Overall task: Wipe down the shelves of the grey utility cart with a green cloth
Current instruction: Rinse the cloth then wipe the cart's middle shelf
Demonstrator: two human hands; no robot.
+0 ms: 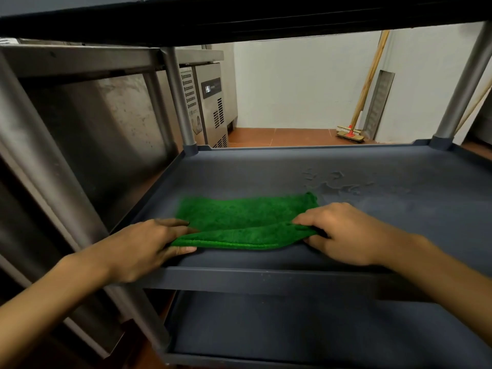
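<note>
The green cloth (245, 222) lies on the middle shelf (266, 171) of the grey utility cart, towards its near left part, spread lengthwise from left to right. Its far part rests flat on the shelf, while its near edge is folded over and raised a little. The left hand (149, 246) pinches the cloth's near left corner, fingers on top and thumb along the near edge. The right hand (343, 233) grasps the cloth's right end, fingers curled over the fabric. Both forearms reach in over the shelf's near rim.

Just beyond the right hand, a wet patch (340, 182) glistens on the shelf surface. Below sits the lower shelf (292, 323); above, the dark underside of the top shelf (239, 20). 2 far metal posts stand at the shelf's far corners, the left post (178, 97) and the right post (463, 83).

To the left stands a steel table (80, 59), with a refrigeration unit (213, 102) behind it. Against the far white wall lean a broom (350, 133) and a metal panel (379, 102), on a terracotta tiled floor (279, 135).
</note>
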